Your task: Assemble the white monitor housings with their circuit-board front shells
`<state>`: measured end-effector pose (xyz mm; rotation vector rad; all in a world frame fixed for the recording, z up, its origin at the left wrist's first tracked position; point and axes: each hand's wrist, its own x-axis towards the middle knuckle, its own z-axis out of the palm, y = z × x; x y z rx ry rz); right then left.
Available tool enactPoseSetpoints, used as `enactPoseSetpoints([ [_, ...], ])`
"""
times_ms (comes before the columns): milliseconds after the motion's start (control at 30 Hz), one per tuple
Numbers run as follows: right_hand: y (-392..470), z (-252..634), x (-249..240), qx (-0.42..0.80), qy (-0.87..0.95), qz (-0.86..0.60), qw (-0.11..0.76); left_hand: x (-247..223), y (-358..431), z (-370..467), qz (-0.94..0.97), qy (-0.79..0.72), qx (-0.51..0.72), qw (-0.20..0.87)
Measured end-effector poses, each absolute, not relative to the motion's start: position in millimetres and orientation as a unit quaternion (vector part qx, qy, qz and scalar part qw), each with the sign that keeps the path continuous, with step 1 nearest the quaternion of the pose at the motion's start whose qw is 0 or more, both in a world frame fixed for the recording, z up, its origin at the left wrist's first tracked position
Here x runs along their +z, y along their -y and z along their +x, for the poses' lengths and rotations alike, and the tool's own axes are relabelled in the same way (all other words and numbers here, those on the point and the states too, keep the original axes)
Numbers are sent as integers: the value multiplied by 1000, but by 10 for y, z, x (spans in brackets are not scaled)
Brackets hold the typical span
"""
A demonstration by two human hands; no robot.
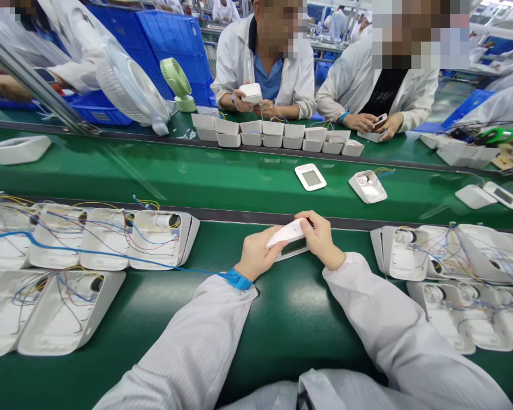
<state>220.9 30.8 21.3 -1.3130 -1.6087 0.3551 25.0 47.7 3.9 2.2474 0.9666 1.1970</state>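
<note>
Between my two hands is a white plastic device housing with a dark display window on its lower face, held tilted above the green bench. My left hand grips its left end, thumb along the near side. Around the right end, my right hand is closed, with its thumb on the top shell. A blue wrist strap circles my left wrist, its cord running off to the left. Beyond my hands, a white front cover with a grey screen lies on the green conveyor.
Open white housings with wires stand in rows on the left and right. A wired housing lies on the conveyor. Two co-workers in white coats handle devices behind a row of housings. A white fan stands at back left.
</note>
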Motion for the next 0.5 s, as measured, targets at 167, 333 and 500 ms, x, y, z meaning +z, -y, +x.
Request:
enactPoseSetpoints([
  [167,-351,2208,80,187,658,-561,466,52,-536,221,705,-426,491,285],
  [333,-376,2279,142,152,684,-579,417,49,-485,281,681,-425,508,312],
  [500,-384,2306,172,158,687,-583,403,26,-439,318,675,-428,514,311],
])
